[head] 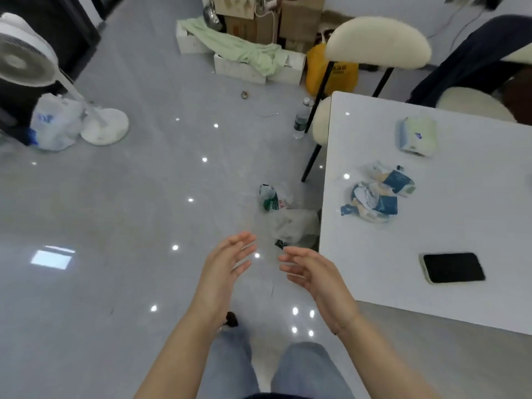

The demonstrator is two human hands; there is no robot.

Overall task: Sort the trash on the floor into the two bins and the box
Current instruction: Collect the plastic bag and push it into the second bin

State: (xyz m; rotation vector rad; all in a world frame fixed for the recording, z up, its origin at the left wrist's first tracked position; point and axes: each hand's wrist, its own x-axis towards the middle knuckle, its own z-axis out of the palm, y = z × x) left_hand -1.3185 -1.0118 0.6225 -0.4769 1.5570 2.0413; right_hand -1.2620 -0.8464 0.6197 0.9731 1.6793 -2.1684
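A green-and-white wrapper [270, 198] lay on the grey floor [115, 211], touching a clear plastic bag [293, 226] beside the white table [431, 283]. A plastic bottle [301, 120] stood farther off by a chair leg. Above the floor, the left hand [227, 260] and right hand [311, 272] hovered palms facing, each grip loose with fingers apart, holding nothing.
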